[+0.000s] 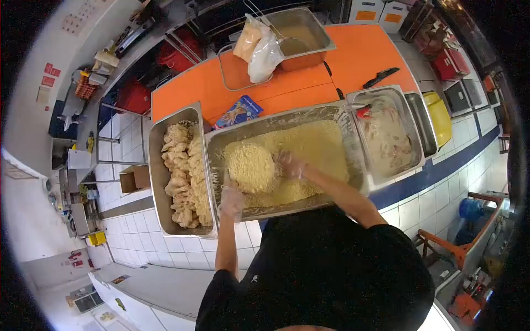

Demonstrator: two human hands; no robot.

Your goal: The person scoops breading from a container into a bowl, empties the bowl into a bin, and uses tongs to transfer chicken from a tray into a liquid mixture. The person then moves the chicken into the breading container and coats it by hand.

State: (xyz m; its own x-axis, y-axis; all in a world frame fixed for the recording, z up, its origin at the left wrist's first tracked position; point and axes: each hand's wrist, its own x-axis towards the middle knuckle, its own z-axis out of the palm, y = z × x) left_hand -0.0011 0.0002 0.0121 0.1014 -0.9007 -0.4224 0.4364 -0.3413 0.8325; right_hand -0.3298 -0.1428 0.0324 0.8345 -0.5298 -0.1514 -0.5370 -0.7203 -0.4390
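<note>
In the large steel pan of pale yellow breading flour, a round strainer appears full of lumpy, crumbly flour. My left hand, in a clear plastic glove, is closed at the strainer's near left edge, over the pan's front rim. My right hand, also gloved and slightly blurred, is against the strainer's right side with its fingers curved toward it. Left of the pan, a steel tray holds coated chicken pieces. On the right, another pan contains chicken in whitish batter.
A blue packet lies on the orange table behind the flour pan. Farther back are bags of powder and a liquid-filled container. A black-handled knife lies at back right, above a yellow tub.
</note>
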